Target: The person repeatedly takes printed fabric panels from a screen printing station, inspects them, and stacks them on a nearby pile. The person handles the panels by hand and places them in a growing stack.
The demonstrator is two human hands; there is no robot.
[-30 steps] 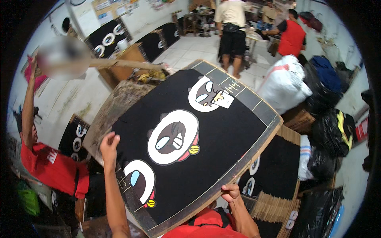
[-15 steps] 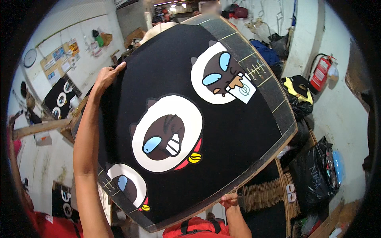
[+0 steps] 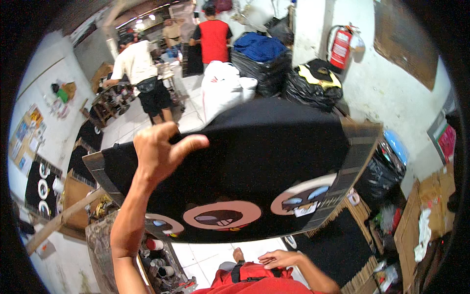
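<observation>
In front of me a large flat board [image 3: 245, 161] covered in black fabric is held tilted, its far edge raised. Three cartoon cat faces with white surrounds are printed along its near part; the middle face [image 3: 220, 215] shows a toothy grin. My left hand [image 3: 159, 149] grips the far edge, with the thumb laid over the fabric and the fingers mostly hidden behind the edge. My right hand [image 3: 281, 258] is off the board, close to my red shirt [image 3: 245, 279], fingers stretched out and holding nothing.
On the right, more black boards [image 3: 338, 240] lie beside corrugated edging. Left of me is a bench with pots [image 3: 164, 269] and a wooden beam [image 3: 63, 220]. Beyond stand white sacks [image 3: 223, 88], stuffed black bags [image 3: 313, 90], a fire extinguisher [image 3: 340, 48] and several people, one in cream [image 3: 134, 61].
The board has tipped from facing me to a flatter slant, its cat faces now lower. My right hand has let go of the near edge. The view has shifted, showing co-workers beyond.
</observation>
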